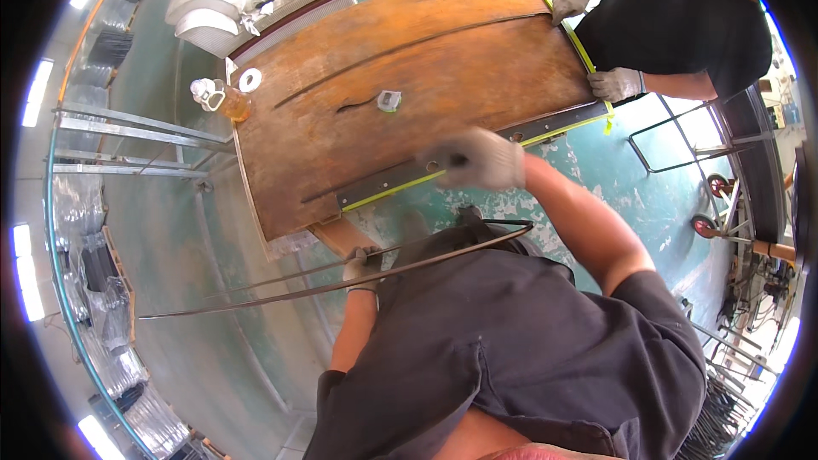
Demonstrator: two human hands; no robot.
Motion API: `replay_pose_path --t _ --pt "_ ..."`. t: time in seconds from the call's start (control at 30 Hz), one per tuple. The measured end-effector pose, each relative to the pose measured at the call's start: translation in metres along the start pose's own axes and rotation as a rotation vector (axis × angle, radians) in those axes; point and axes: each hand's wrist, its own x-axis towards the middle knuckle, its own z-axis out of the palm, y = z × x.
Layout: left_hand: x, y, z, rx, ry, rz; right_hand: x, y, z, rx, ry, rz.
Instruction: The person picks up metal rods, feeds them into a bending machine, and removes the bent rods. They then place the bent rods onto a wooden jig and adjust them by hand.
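My left hand (361, 270), in a light work glove, is closed around a long, thin dark metal frame (332, 287) beside my body. The frame bends back on itself near my waist, and its two thin arms run off to the left. Over the near edge of the wooden table (383, 60), my gloved right hand (486, 160) is smeared by motion. A dark spot shows at its fingers; what it is I cannot make out. Under that hand, a black flat bar (392, 183) with holes and a yellow-green edge strip lies along the table's near edge.
Across the right end, a co-worker's gloved hands (618, 85) rest on another yellow-edged bar (579, 47). A tape measure (388, 101) lies mid-table. At the left stand a white tape roll (250, 80) and a jug of amber liquid (232, 104). Metal racks (153, 132) stand farther left.
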Motion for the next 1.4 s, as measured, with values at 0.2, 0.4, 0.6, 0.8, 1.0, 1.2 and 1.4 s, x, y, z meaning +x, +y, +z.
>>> replay_pose_path --t 0.2,0.4,0.6,0.8,1.0,1.2,1.4 --pt "-0.024 0.010 0.017 0.137 -0.125 0.142 0.187 0.026 0.005 -0.209 -0.117 0.321" --pt "-0.060 0.015 0.037 0.169 -0.046 0.227 0.270 0.034 0.019 -0.856 -0.329 0.242" --pt "-0.064 0.012 0.011 0.648 -0.042 0.322 0.287 0.044 0.021 -0.325 0.038 0.388" --pt "-0.076 0.010 0.017 0.400 0.028 0.242 0.228 0.024 0.071 0.350 -0.189 0.217" --pt "-0.048 0.010 0.005 0.461 0.086 0.127 0.144 -0.007 0.086 0.082 -0.008 -0.077" --pt "-0.059 0.024 0.034 0.934 -0.031 0.110 0.082 -0.028 0.082 0.069 -0.032 -0.083" --pt "-0.047 0.034 0.038 1.732 -0.219 0.532 0.050 -0.028 0.084 0.036 0.017 -0.095"
